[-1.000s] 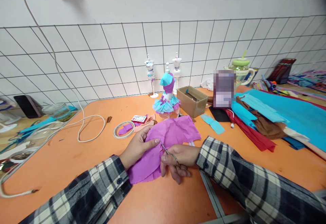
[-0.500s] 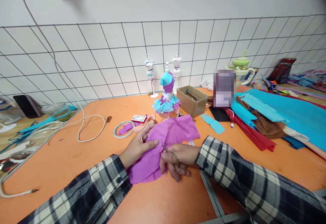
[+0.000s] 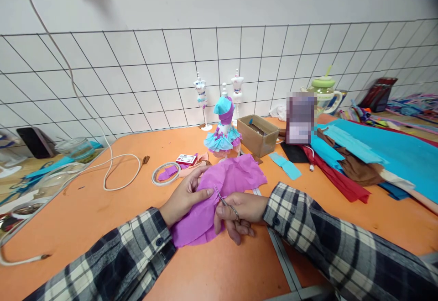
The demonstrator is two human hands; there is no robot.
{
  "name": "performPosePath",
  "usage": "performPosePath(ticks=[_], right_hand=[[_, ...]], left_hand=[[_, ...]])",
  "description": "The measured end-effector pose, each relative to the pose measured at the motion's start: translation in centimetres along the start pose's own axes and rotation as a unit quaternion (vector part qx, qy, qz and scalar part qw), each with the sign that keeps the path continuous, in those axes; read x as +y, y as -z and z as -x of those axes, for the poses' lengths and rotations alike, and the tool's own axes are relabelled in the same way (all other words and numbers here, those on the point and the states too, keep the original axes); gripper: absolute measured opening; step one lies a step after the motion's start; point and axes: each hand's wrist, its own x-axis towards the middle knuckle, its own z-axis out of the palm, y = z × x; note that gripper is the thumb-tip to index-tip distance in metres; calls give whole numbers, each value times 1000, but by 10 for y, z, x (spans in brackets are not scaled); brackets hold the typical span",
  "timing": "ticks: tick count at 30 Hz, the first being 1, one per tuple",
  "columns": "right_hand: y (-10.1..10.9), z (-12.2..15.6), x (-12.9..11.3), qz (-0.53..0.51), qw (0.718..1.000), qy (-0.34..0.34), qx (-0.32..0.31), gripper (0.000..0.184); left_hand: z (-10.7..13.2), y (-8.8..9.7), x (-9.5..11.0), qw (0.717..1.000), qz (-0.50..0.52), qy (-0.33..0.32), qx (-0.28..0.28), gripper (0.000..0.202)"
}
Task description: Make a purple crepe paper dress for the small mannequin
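A sheet of purple crepe paper (image 3: 236, 175) lies across the middle of the orange table, folded and creased. My left hand (image 3: 186, 196) grips it, the thumb on top and the fingers mostly hidden behind. In my right hand (image 3: 237, 212) is a small pair of metal scissors (image 3: 222, 199), their blades pointing up and left at the purple paper beside my left thumb. Beyond the paper stands a small dress form (image 3: 224, 123) dressed in blue and purple crepe paper.
Two bare dress forms (image 3: 200, 97) stand by the tiled wall. A cardboard box (image 3: 258, 139) sits right of them, near a blurred upright screen (image 3: 301, 118). A tape roll (image 3: 154, 173) lies left of my hands, a white cable (image 3: 109, 155) farther left. Coloured paper strips (image 3: 356, 168) are piled at right.
Almost nothing differs. The right end of the purple paper has shifted very slightly, and both hands hold nearly the same place.
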Motion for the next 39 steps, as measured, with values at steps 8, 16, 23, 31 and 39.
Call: performPosePath(ticks=[8, 16, 23, 31, 39], right_hand=[[0, -1, 0, 6, 1000, -8, -4, 66], [-1, 0, 0, 24, 1000, -6, -4, 65], [1, 0, 3, 6, 1000, 3, -13, 68], [2, 0, 5, 15, 1000, 4, -17, 67], [2, 0, 7, 32, 999, 15, -15, 66]], left_hand=[[1, -1, 0, 1000, 12, -9, -14, 55], [1, -2, 3, 1000, 11, -13, -16, 56], [1, -1, 2, 999, 3, -13, -32, 59], [1, -2, 3, 999, 18, -9, -34, 61], [1, -2, 4, 998, 34, -10, -51, 62]])
